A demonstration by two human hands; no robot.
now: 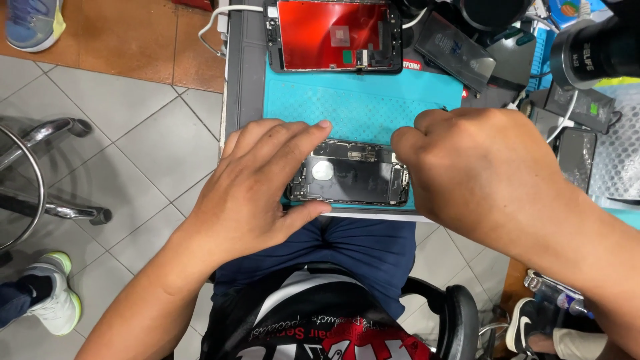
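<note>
- The opened dark smartphone body with its metal-shielded insides showing [350, 175] lies flat on the teal rubber work mat [360, 107], right at the near edge of the surface.
- The left hand [260, 187] is spread over the phone's left end, fingers apart, thumb along the near side and index finger along the far side, so it's basically pinning it down.
- The right hand [477, 167] is curled into a loose fist at the phone's right end. Can't tell if it's pinching anything, its fingertips are hidden.
- Further back on the mat there's a detached phone screen panel with a red reflective back [333, 33].
- A black microscope lens barrel [593, 53] hangs at the upper right.
</note>
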